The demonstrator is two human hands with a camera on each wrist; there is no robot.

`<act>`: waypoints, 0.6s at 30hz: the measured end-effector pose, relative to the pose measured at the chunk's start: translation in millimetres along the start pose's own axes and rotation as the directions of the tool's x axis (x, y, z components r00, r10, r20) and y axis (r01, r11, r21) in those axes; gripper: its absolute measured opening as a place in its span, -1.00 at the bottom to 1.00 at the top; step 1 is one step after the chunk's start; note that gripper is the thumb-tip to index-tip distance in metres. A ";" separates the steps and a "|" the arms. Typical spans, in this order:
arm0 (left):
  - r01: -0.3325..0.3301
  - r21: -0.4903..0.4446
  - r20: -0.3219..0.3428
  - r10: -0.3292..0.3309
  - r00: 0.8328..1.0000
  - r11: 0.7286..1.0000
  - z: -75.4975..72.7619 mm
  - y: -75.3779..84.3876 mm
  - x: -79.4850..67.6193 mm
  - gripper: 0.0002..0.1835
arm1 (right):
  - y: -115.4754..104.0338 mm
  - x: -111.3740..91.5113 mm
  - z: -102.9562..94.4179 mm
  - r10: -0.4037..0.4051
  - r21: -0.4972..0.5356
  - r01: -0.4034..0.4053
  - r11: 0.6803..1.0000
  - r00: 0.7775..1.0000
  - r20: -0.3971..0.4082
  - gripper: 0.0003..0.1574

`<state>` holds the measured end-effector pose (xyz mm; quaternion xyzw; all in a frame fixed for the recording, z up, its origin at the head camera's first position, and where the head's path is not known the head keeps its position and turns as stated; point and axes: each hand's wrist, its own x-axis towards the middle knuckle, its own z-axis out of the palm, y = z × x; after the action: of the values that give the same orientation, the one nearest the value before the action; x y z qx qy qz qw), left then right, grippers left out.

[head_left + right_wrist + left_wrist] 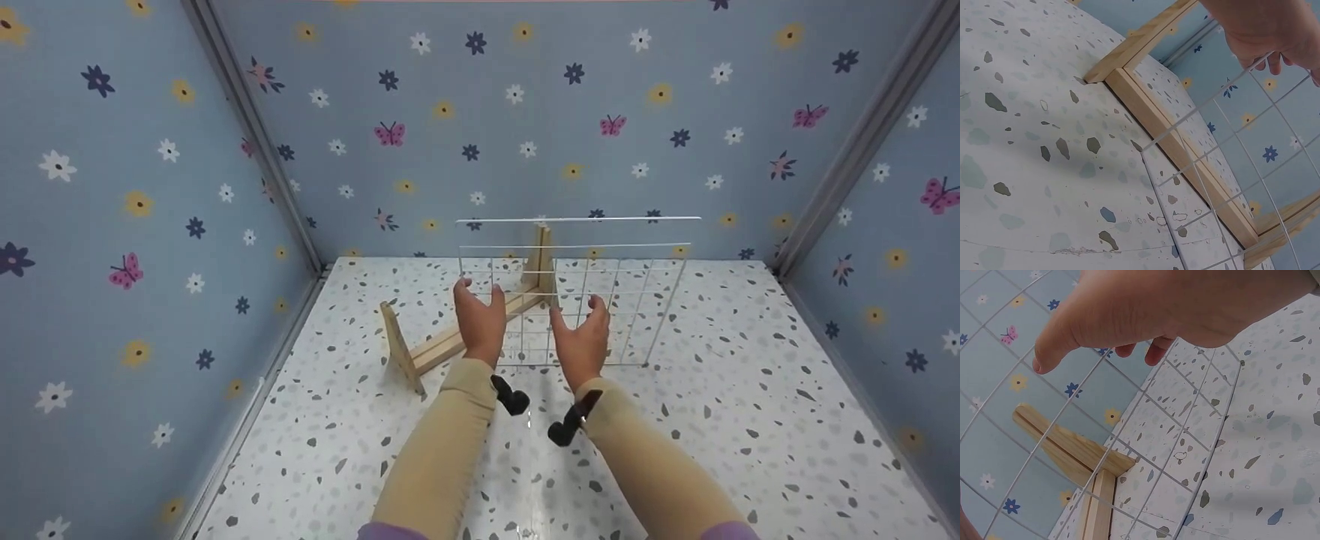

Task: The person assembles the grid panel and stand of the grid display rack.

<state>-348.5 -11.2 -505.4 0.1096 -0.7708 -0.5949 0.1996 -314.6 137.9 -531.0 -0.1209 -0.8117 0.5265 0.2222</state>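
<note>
Wire grid panel (pixel 582 293), white and rectangular, stands roughly upright over the speckled white worktop (pixel 315 450), in front of the right-hand part of a light wooden stand (pixel 444 345). Whether its lower edge touches the worktop cannot be told. Left hand (pixel 484 322) is located at the left side of the panel; its fingers are curled at the edge wire, which the right wrist view shows running to them, while thumb and forefinger stand apart. Right hand (pixel 581 346) is located before the middle of the panel, thumb upward and separated from the fingers; whether these fingers grip a wire cannot be told. The two hands are near each other, not touching. The wooden stand consists of a low grooved beam joining two end uprights: left upright (pixel 402 349), nearer the person, and right upright (pixel 541 259), nearer the rear wall and seen through the grid. The beam runs diagonally across the worktop. Both forearms are covered by beige sleeves (pixel 435 457), purple at the lower border of the head view. A black wrist mount (pixel 512 397) is fitted on the inner side of each wrist. Blue wall panels (pixel 480 112), printed with flowers and butterflies, enclose the rear and both sides; grey metal channels (pixel 255 135) line the corners.
</note>
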 end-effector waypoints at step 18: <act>-0.007 -0.016 0.009 0.007 1.000 1.000 -2.0 -1.6 -0.2 -0.37 | -7.2 5.2 7.4 0.057 0.016 -0.059 0.998 0.994 0.096 0.00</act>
<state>-347.5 -13.3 -506.5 0.1027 -0.7673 -0.6009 0.1991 -322.4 131.2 -525.8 -0.1172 -0.8126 0.5454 0.1687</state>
